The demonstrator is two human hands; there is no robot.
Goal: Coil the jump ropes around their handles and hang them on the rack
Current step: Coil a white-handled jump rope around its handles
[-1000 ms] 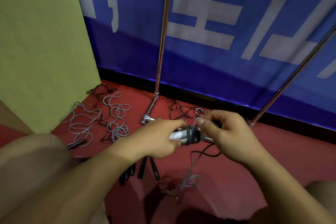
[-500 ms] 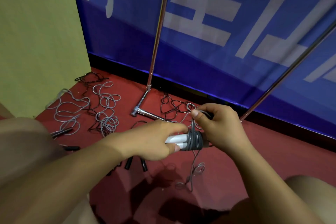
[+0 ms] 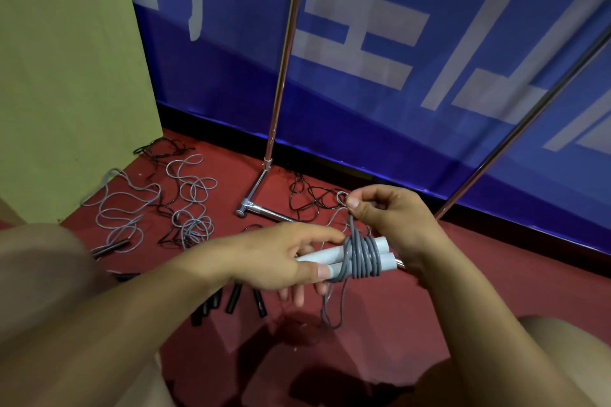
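The paired white handles (image 3: 334, 258), lying nearly level and pointing right, are being gripped by the left hand (image 3: 281, 261) while the grey rope (image 3: 362, 256) is being pinched taut above them by the right hand (image 3: 393, 218).

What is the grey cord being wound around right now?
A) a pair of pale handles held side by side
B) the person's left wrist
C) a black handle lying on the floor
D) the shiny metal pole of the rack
A: the grey cord sits in several turns around two pale handles held together by the left hand, while the right hand pinches the cord above them.
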